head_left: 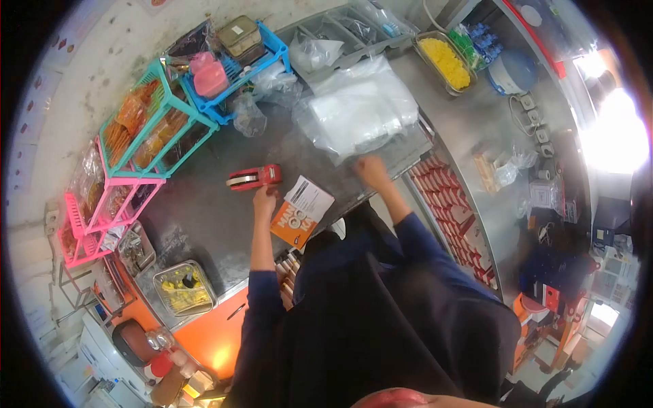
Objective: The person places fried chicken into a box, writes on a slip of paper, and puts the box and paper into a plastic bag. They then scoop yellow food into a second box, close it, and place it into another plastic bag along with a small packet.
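My left hand [266, 198] is closed at the near right end of a red tape dispenser [262, 176] on the dark metal counter, its fingertips partly hidden. Right beside that hand lies an orange and white printed leaflet or pack [303, 212], close to the counter's front edge. My right hand [372, 171] is curled near the counter edge, just below a stack of clear plastic bags [357, 112]. Whatever its fingers hold, if anything, is too small to make out.
Teal and pink baskets [160, 129] with packaged food line the left, beside a blue rack [238, 71]. A tray of yellow food [444, 62] stands at far right, another container [183, 288] at near left. Red-and-white packs [452, 211] fill a space below the counter.
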The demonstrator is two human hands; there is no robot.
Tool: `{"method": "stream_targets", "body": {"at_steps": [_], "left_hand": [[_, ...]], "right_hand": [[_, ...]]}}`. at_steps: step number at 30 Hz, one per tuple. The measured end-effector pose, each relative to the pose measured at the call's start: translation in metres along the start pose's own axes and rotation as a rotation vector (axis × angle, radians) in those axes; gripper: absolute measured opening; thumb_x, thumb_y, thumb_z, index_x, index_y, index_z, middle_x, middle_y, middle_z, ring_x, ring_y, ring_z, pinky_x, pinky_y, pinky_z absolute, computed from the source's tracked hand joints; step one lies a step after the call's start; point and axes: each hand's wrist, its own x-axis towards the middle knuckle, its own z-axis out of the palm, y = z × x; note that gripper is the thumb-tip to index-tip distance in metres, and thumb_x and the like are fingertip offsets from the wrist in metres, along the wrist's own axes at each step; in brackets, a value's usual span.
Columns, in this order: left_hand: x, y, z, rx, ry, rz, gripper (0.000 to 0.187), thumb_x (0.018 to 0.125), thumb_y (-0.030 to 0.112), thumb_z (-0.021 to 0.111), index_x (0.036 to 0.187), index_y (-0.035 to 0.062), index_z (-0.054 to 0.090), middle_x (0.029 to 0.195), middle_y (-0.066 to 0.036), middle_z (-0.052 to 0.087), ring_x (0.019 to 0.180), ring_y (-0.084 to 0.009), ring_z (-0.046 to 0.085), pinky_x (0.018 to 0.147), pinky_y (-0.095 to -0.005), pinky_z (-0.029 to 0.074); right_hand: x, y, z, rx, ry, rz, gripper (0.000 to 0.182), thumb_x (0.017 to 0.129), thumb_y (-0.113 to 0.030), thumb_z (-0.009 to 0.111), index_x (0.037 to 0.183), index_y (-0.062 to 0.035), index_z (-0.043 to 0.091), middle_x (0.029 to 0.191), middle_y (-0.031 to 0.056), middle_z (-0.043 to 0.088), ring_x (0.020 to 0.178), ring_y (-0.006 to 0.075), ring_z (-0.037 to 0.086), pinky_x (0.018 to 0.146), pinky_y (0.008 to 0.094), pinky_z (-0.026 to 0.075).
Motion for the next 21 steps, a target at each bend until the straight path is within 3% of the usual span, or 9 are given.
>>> {"method": "stream_targets", "body": {"at_steps": [1,5,6,10,13,15,16,18,21], "left_hand": [[-0.022,0.019,-0.009,0.11,0.074,0.078,0.021,0.082,0.011,0.062,0.101,0.0049,0.067,0.09,-0.011,0.07,0.086,-0.0216,0.067,0.076,-0.0329,0.05],[-0.077,0.093,-0.002,0.218,0.426,0.323,0.016,0.087,0.014,0.059,0.099,0.0055,0.067,0.086,-0.01,0.069,0.084,-0.0216,0.068,0.074,-0.0334,0.051],[-0.086,0.118,0.008,0.217,0.446,0.327,0.016,0.087,0.014,0.059,0.099,0.0055,0.067,0.086,-0.01,0.069,0.084,-0.0216,0.068,0.074,-0.0334,0.051],[-0.081,0.153,0.078,-0.058,0.221,0.36,0.018,0.091,0.017,0.058,0.104,0.0076,0.066,0.092,-0.006,0.069,0.084,-0.0153,0.066,0.072,-0.0273,0.049],[-0.002,0.118,0.149,-0.297,0.156,0.198,0.034,0.091,0.035,0.059,0.106,0.0051,0.066,0.09,-0.004,0.068,0.079,-0.0144,0.063,0.069,-0.0242,0.045],[0.047,0.108,0.181,-0.326,0.437,-0.072,0.058,0.086,0.054,0.057,0.111,0.0019,0.064,0.099,-0.006,0.066,0.082,-0.0155,0.059,0.068,-0.025,0.043],[0.061,0.112,0.185,-0.369,0.372,-0.15,0.074,0.08,0.064,0.058,0.115,-0.001,0.061,0.113,-0.011,0.061,0.087,-0.0181,0.055,0.07,-0.0282,0.043],[0.087,0.104,0.187,-0.346,0.186,-0.205,0.07,0.084,0.051,0.062,0.121,-0.0086,0.053,0.119,-0.019,0.058,0.11,-0.0257,0.053,0.094,-0.035,0.039],[0.078,0.112,0.189,-0.617,0.166,0.031,0.045,0.084,0.027,0.068,0.117,-0.0008,0.056,0.11,-0.009,0.06,0.094,-0.0176,0.056,0.082,-0.0304,0.044]], "right_hand": [[0.025,0.018,-0.001,-0.131,0.181,0.002,0.022,0.079,-0.023,0.063,0.075,-0.0023,0.067,0.077,0.0169,0.065,0.073,0.0325,0.063,0.065,0.0428,0.049],[0.082,0.028,-0.049,-0.325,0.157,-0.101,0.018,0.077,-0.013,0.06,0.094,-0.0065,0.061,0.101,0.0127,0.06,0.097,0.033,0.056,0.079,0.046,0.044],[0.093,0.019,-0.066,-0.377,0.234,-0.156,0.027,0.076,-0.009,0.058,0.103,-0.0085,0.059,0.111,0.0104,0.057,0.106,0.0332,0.052,0.086,0.0487,0.042],[0.124,0.043,-0.065,-0.52,0.344,-0.533,0.037,0.075,-0.009,0.058,0.111,-0.0087,0.053,0.106,0.0103,0.056,0.106,0.0292,0.05,0.088,0.048,0.038],[0.138,0.053,-0.073,-0.264,0.11,-0.626,0.031,0.075,-0.005,0.055,0.106,-0.0067,0.053,0.105,0.0143,0.057,0.097,0.0323,0.053,0.083,0.046,0.04],[0.118,0.056,-0.09,-0.013,0.016,-0.607,0.033,0.075,-0.004,0.053,0.108,-0.006,0.054,0.105,0.0175,0.058,0.094,0.0347,0.054,0.084,0.0477,0.04],[0.109,0.062,-0.094,0.009,-0.025,-0.589,0.034,0.075,-0.004,0.053,0.109,-0.0052,0.053,0.105,0.0185,0.058,0.093,0.0361,0.055,0.085,0.0486,0.039],[0.093,0.082,-0.088,0.013,-0.033,-0.618,0.036,0.075,-0.004,0.052,0.111,-0.0041,0.053,0.107,0.0197,0.058,0.094,0.0373,0.055,0.088,0.0496,0.038],[0.079,0.116,-0.074,-0.058,-0.155,-0.668,0.042,0.076,-0.008,0.052,0.118,-0.0057,0.053,0.122,0.018,0.054,0.113,0.0338,0.05,0.095,0.0496,0.036]]}}
